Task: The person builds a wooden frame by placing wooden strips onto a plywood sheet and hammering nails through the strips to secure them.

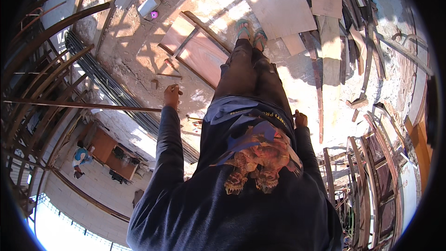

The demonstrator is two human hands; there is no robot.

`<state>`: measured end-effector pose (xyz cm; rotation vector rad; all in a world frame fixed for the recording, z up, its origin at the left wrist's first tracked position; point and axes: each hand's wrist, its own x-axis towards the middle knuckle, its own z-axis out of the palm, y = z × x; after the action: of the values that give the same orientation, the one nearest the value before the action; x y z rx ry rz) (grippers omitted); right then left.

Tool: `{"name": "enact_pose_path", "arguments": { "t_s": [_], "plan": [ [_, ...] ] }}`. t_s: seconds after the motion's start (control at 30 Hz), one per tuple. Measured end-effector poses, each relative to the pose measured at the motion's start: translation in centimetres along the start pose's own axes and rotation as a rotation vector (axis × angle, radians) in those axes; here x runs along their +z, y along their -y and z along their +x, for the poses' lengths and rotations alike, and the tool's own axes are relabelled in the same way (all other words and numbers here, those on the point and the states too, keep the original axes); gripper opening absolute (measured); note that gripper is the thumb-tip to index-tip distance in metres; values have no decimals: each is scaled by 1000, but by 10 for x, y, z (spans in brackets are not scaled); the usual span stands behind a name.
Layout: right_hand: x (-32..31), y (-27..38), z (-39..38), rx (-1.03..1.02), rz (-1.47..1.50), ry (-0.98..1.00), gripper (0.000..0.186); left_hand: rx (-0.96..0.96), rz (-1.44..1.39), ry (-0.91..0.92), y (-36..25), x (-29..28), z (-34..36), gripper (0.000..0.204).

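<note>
Hanging beside my legs, my left hand (172, 94) has its fingers curled, with nothing visible in them. Near it are a thin reddish-brown bar (111, 105) and a small yellow-handled tool (194, 120) on the ground. My right hand (301, 119) is by my right thigh, fingers curled; whatever they may hold is too small to make out. My feet in green flip-flops (244, 31) stand between a framed wooden panel (204, 60) on the left and large plywood sheets (274, 4) on the right.
Dark metal rods (111, 93) lie along the left, by curved brown beams (51, 28). Timber planks (331, 51) and scrap wood (376, 167) fill the right. Pale containers (148, 5) stand ahead. Another person (81, 157) is beside a brown board (107, 146) at lower left.
</note>
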<state>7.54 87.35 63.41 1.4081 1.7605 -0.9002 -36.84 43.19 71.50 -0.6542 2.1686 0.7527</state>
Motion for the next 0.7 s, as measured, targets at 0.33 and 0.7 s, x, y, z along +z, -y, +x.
{"name": "enact_pose_path", "arguments": {
  "t_s": [0.33,0.7],
  "plan": [
    [-192,247,68,-202,428,-78,39,-248,-241,6,132,83,-74,29],
    [-182,217,118,-817,-256,230,34,-562,-634,-202,228,279,-231,21]
  ]
}}
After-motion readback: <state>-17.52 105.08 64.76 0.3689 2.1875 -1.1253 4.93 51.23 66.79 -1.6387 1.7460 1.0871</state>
